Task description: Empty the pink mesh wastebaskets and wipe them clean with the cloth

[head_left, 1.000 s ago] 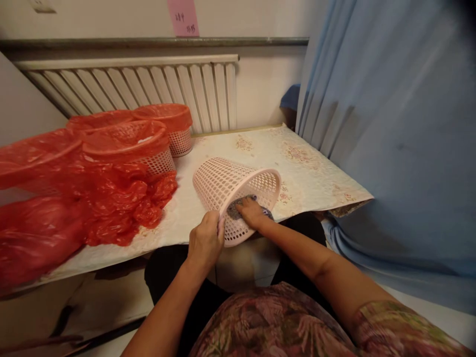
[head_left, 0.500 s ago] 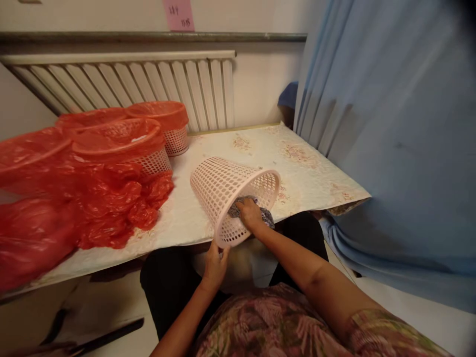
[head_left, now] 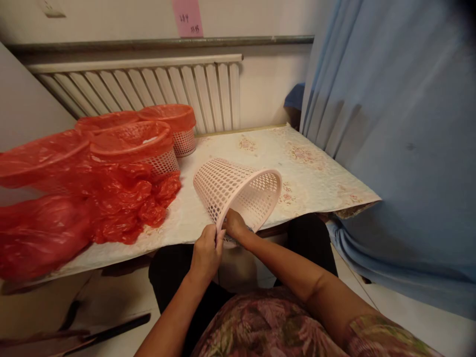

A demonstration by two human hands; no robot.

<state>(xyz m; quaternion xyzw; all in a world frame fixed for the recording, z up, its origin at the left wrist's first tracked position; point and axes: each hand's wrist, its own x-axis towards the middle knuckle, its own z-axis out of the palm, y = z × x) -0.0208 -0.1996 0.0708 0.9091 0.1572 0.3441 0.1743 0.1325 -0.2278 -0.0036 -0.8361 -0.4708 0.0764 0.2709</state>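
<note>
A pale pink perforated plastic basket (head_left: 238, 191) lies on its side at the near edge of the table (head_left: 308, 173), its open mouth turned toward me. My left hand (head_left: 206, 250) is closed on the near rim of the basket. My right hand (head_left: 235, 225) is curled just inside the mouth at the lower rim, right beside my left hand. A trace of grey cloth shows under its fingers, mostly hidden.
Several pink baskets lined with red plastic bags (head_left: 134, 144) stand at the left and back of the table, with loose red bags (head_left: 119, 198) heaped before them. A white radiator (head_left: 156, 84) runs along the wall. A blue curtain (head_left: 390, 124) hangs at the right.
My right hand with the grey cloth has slid from deeper inside the basket toward the near rim. My left hand shifted from under the rim back up onto it.
</note>
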